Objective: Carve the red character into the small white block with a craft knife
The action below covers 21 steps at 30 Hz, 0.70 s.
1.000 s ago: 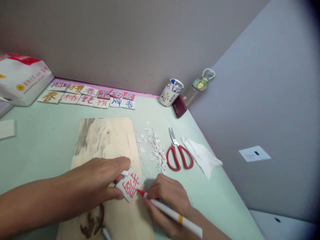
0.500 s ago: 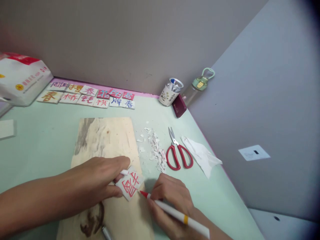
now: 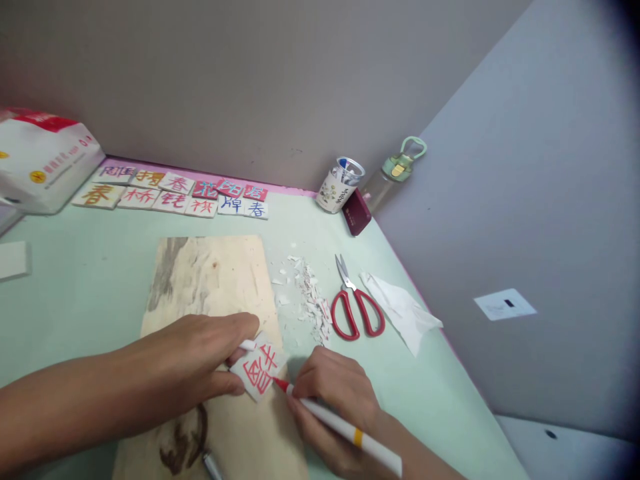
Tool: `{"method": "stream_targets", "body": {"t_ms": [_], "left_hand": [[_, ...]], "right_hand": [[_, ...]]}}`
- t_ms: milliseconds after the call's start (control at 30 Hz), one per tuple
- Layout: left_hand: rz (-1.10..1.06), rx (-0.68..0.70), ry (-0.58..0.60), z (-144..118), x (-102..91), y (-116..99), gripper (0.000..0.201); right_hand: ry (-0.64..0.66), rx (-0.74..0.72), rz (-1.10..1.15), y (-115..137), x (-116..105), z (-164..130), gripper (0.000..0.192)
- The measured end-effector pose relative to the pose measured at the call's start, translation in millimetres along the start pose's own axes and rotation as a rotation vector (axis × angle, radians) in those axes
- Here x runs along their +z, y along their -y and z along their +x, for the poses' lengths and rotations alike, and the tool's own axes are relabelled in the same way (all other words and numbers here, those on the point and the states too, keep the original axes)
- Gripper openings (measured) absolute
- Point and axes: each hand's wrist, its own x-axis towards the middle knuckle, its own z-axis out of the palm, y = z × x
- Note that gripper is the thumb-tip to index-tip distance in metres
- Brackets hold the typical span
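Observation:
My left hand (image 3: pixel 210 353) is closed on a small white square tile (image 3: pixel 259 368) that bears red Chinese characters, with thumb and fingers at its left edge. A short white piece (image 3: pixel 247 345), perhaps a pen cap, sticks out between those fingers. In my right hand (image 3: pixel 333 393) is a white marker (image 3: pixel 350 432) with a red tip and a yellow band. Its tip meets the tile's right side, at the red strokes. Both hands are over a wooden board (image 3: pixel 225 280). A metal pen-like tool (image 3: pixel 212 465) lies on the board's lower part, partly cut off by the frame.
White shavings (image 3: pixel 311 300) lie right of the board, beside red-handled scissors (image 3: pixel 356 307) and a tissue (image 3: pixel 405 310). Lettered tiles (image 3: pixel 173 201) line the back. A can (image 3: pixel 336 190), maroon box (image 3: pixel 357 213) and bottle (image 3: pixel 393 177) stand back right; a white package (image 3: pixel 55 160) back left.
The marker in my right hand has moved slightly left, bringing its tip from just beside the tile onto its right side. My left hand keeps its hold on the tile.

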Motion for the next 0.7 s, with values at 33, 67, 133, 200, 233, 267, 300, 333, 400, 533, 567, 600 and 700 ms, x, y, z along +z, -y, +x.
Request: {"method": "stream_targets", "body": {"t_ms": [33,67,133,200,233,267,300,333,400,533,567,600,700], "left_hand": [[-0.001,-0.006,0.003,-0.4,0.4,0.5,0.026],[-0.004,-0.012,0.005,-0.6,0.9,1.1,0.026],[-0.014,-0.024,0.013,-0.7,1.6,1.7,0.025],[-0.029,-0.044,0.027,-0.3,0.4,0.3,0.025],[-0.038,-0.057,0.036,-0.1,-1.2,-1.2,0.025],[-0.047,-0.074,0.041,0.0,-3.4,-3.2,0.024],[-0.053,-0.091,0.041,-0.1,-6.3,-5.6,0.023],[-0.057,-0.103,0.042,-0.4,-9.6,-8.0,0.022],[-0.06,-0.128,0.049,-1.3,-16.6,-12.1,0.024],[-0.074,-0.165,0.035,-5.8,-25.4,-16.1,0.023],[-0.072,-0.169,0.024,-7.6,-25.7,-16.6,0.02],[-0.067,-0.168,0.012,-9.7,-25.4,-17.1,0.018],[-0.035,-0.129,-0.104,-15.3,-23.1,-18.4,0.023]], "right_hand": [[0.005,0.01,-0.01,0.2,-0.7,-0.5,0.013],[0.009,0.023,-0.016,0.2,-1.4,-1.3,0.014],[0.011,0.048,-0.016,-0.4,-2.5,-3.8,0.012],[0.0,0.059,-0.004,-1.7,-3.0,-6.8,0.01],[-0.011,0.06,0.003,-2.6,-3.0,-8.3,0.009],[-0.02,0.06,0.011,-3.4,-2.8,-9.5,0.009],[-0.028,0.06,0.017,-4.1,-2.6,-10.5,0.009],[-0.035,0.059,0.022,-4.6,-2.4,-11.3,0.009],[-0.049,0.062,0.028,-5.0,-1.8,-11.6,0.009],[-0.096,0.036,0.03,-3.4,0.0,-6.5,0.011],[-0.113,0.017,0.029,-2.7,0.6,-4.0,0.012],[-0.13,-0.005,0.026,-2.0,1.2,-1.4,0.013],[-0.19,-0.063,0.024,0.3,1.6,5.6,0.014]]}}
